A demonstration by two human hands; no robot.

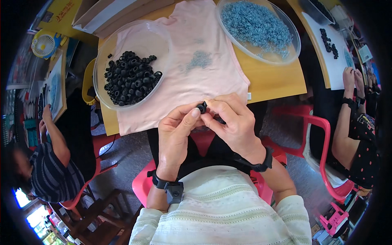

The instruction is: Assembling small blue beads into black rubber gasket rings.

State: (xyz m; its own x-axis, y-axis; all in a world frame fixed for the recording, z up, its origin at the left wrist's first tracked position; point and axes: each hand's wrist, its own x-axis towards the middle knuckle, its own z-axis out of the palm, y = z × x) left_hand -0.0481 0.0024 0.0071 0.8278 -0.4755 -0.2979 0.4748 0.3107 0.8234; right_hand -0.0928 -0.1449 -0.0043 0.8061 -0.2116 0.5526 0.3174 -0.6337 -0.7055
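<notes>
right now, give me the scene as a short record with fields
left hand: left hand pinches a small black ring with the right
right hand: right hand on the same ring
left bowl: clear bowl of black rings
right bowl: clear bowl of grey-blue springs
surface: pink cloth over a wooden table
loose: a few springs on the cloth
nearby: other people's hands at the next table

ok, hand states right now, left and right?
Left hand: closed, fingertips pinching the small black ring.
Right hand: closed, pinching the same ring from the other side.
</notes>
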